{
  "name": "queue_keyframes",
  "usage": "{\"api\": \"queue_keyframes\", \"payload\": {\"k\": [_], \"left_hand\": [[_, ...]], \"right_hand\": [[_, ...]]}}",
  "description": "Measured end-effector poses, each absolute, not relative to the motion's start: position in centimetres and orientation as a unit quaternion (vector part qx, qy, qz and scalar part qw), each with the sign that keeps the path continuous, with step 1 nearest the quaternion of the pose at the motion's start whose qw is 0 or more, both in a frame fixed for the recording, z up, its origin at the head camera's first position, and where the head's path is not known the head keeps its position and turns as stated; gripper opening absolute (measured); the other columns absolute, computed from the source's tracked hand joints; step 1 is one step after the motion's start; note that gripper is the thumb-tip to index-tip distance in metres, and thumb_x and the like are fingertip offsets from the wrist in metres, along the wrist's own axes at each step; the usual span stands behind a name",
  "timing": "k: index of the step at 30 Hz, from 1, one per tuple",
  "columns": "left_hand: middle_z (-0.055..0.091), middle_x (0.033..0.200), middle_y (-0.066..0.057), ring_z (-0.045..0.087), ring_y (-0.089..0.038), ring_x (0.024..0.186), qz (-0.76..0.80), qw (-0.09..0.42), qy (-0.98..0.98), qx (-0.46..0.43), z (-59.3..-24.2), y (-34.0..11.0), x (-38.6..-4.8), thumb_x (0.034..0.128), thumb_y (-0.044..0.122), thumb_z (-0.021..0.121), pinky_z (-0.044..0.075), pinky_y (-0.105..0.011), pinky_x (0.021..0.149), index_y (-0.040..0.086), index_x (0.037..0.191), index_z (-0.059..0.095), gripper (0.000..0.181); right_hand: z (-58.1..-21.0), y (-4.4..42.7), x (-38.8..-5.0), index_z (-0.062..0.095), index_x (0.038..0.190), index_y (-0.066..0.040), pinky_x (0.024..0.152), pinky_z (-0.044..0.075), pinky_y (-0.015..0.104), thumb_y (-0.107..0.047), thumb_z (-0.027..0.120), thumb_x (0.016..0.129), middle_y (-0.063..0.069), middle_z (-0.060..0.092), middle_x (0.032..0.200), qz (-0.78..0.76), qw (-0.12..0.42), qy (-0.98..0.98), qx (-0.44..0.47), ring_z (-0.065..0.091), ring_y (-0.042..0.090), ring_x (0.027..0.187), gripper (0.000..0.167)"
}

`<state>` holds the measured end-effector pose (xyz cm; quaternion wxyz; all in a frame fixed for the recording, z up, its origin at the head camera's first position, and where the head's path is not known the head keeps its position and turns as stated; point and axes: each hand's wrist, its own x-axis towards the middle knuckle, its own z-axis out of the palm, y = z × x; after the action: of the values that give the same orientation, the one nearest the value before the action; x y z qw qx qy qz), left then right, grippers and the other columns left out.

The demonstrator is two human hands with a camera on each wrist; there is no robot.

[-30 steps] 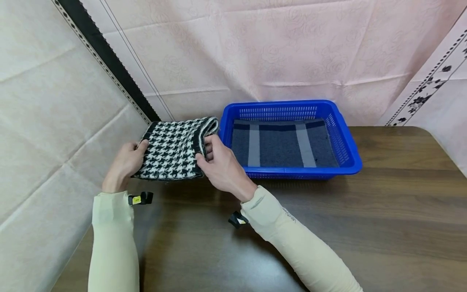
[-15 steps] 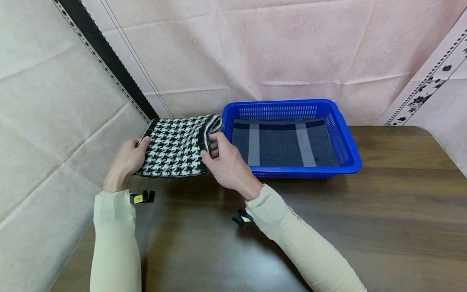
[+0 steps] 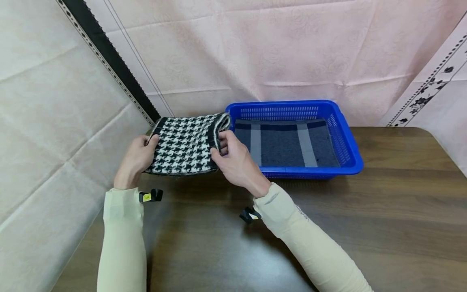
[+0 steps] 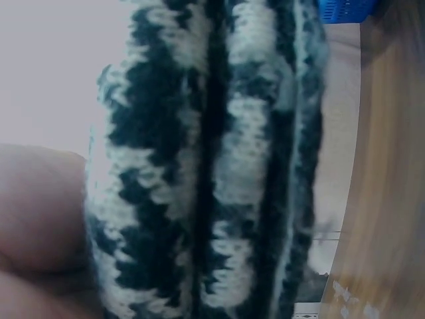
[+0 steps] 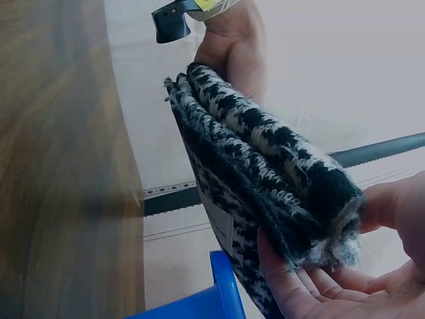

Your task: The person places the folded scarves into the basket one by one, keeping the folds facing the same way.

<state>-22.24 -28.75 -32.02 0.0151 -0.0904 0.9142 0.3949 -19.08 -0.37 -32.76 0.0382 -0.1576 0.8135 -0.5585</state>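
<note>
A folded black-and-white houndstooth knit scarf [image 3: 184, 145] is held above the table, left of the blue basket [image 3: 292, 170]. Its left edge is gripped by my left hand [image 3: 136, 158], thumb on top. At the opposite edge my right hand [image 3: 237, 164] pinches the folded layers, thumb on the near face and fingers behind. The right wrist view shows the stacked folds of the scarf [image 5: 259, 143] and a pale label [image 5: 220, 226] on one side. Close up in the left wrist view, the scarf [image 4: 156, 173] covers most of the fingers.
Inside the basket lies a flat dark grey cloth [image 3: 279, 148] with lighter grey stripes. The basket stands on a brown wooden table [image 3: 204, 239] against a pale pink cloth backdrop [image 3: 292, 48]. Another pale cloth hangs at the left.
Both hands have shifted a little to the right, carrying the scarf with them. Its right end now overlaps the basket's left rim in the head view. The grip looks the same.
</note>
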Motion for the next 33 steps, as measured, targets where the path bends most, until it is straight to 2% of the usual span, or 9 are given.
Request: {"api": "queue_keyframes", "payload": {"k": [6, 24, 33], "left_hand": [[0.039, 0.085, -0.004, 0.042, -0.017, 0.07, 0.404, 0.007, 0.911, -0.076, -32.0, -28.4, -22.6, 0.1071, 0.054, 0.032, 0.039, -0.034, 0.066, 0.01, 0.092, 0.042, 0.048], [0.044, 0.101, -0.01, 0.046, -0.024, 0.089, 0.41, 0.004, 0.909, -0.077, -31.6, -27.0, -22.7, 0.1071, 0.054, 0.032, 0.041, -0.035, 0.076, 0.003, 0.113, 0.048, 0.054], [0.046, 0.103, -0.011, 0.047, -0.024, 0.091, 0.407, -0.002, 0.911, -0.064, -31.4, -26.2, -22.7, 0.1087, 0.049, 0.032, 0.041, -0.034, 0.078, 0.0, 0.113, 0.048, 0.051]], "right_hand": [[-32.6, 0.3, -19.2, 0.042, 0.146, -0.012, 0.088, 0.054, 0.037, -0.025, 0.055, 0.105, 0.005, 0.056, 0.129, -0.564, 0.047, 0.81, -0.151, 0.06, 0.018, 0.11, 0.045], [-32.2, 1.6, -19.3, 0.041, 0.149, -0.009, 0.091, 0.051, 0.038, -0.023, 0.055, 0.105, 0.009, 0.056, 0.13, -0.562, 0.035, 0.812, -0.151, 0.059, 0.021, 0.112, 0.048], [-32.1, 2.4, -19.5, 0.04, 0.149, -0.008, 0.092, 0.05, 0.038, -0.024, 0.054, 0.106, 0.009, 0.056, 0.13, -0.563, 0.033, 0.811, -0.154, 0.058, 0.022, 0.112, 0.048]]}}
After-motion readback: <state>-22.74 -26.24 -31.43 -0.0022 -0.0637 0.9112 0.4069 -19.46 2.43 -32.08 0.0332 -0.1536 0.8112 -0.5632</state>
